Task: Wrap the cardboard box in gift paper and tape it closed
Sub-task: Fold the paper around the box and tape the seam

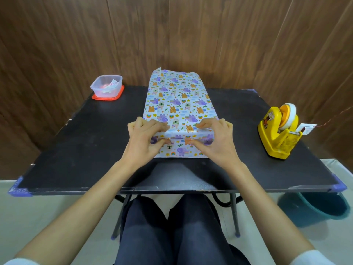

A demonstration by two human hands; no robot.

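Printed gift paper (177,96) lies on the black table (76,150) with its long axis running straight away from you and its near end under both your hands. Your left hand (144,142) and right hand (216,142) sit side by side, equally near. Each has its fingers curled over a raised fold and its thumb against the front face, pinching the paper. The cardboard box is not visible; I judge it sits beneath that fold, between your hands. On that reading, the coming move rolls the bulk away from you along the sheet. The tape dispenser (277,134) stands well apart, on your right-hand side. The far end of the paper runs past the table's back edge
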